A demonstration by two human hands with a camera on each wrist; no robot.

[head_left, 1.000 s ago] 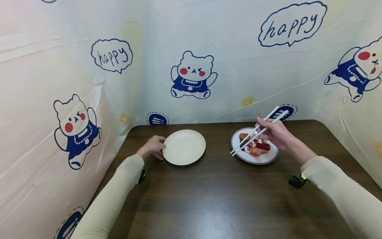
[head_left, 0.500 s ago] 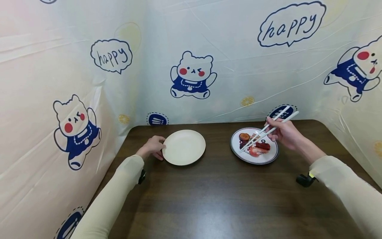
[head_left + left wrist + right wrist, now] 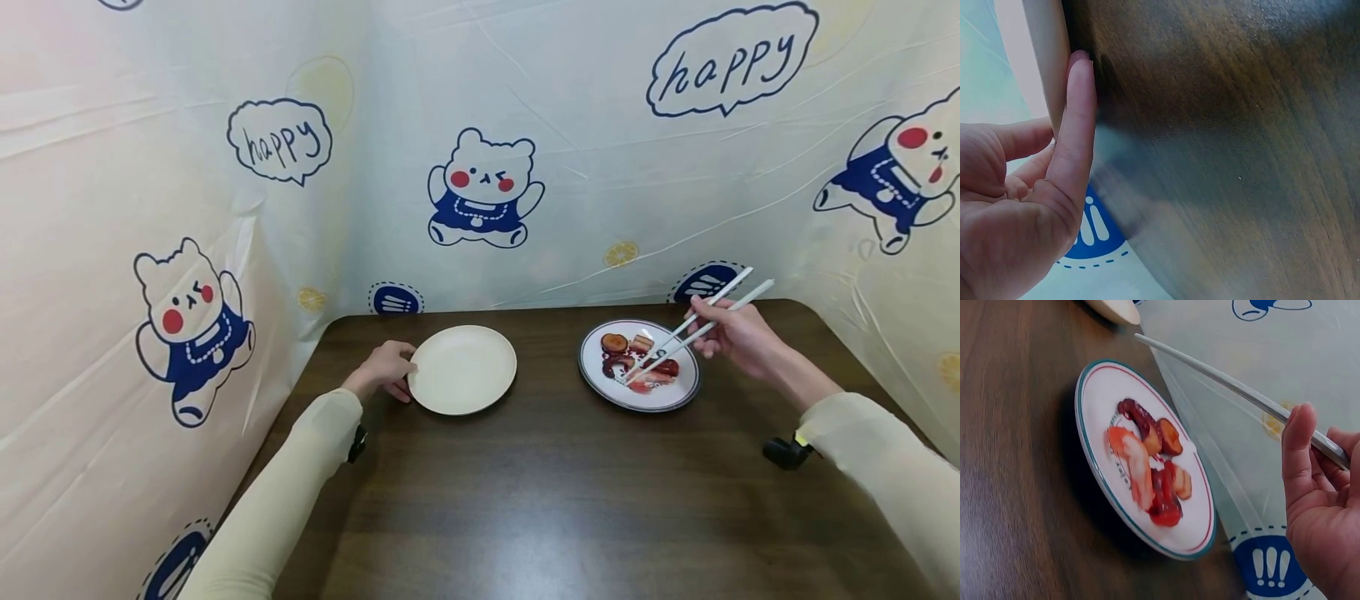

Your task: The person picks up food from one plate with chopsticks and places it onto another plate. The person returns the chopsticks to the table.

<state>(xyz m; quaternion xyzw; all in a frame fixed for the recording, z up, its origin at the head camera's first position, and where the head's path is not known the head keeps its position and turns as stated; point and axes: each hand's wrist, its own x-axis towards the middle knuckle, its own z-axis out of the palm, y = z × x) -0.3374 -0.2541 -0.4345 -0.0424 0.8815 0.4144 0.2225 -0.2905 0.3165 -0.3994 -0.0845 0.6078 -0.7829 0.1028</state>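
Note:
In the head view my left hand (image 3: 384, 368) pinches the left rim of a plain cream plate (image 3: 463, 370). The left wrist view shows that plate's rim (image 3: 1047, 56) between thumb and fingers. My right hand (image 3: 738, 333) holds a pair of white chopsticks (image 3: 1235, 388), their tips pointing down and left. A white plate with a dark rim (image 3: 595, 367) lies below them, bearing several food pieces: an orange-and-white shrimp-like piece (image 3: 1138, 467), a dark red tentacle-like piece (image 3: 1138, 417) and a round brown one (image 3: 1170, 436). In the right wrist view the chopsticks hang above this plate with nothing between them.
Both plates lie near the far edge of a brown wooden table (image 3: 480, 500). A printed cloth (image 3: 585, 167) hangs as walls behind and at both sides. A black device (image 3: 786, 452) is strapped under the right wrist.
My right hand has moved to the right with the chopsticks, whose tips have shifted from the food plate's left edge to over its middle. The left hand and both plates have stayed still.

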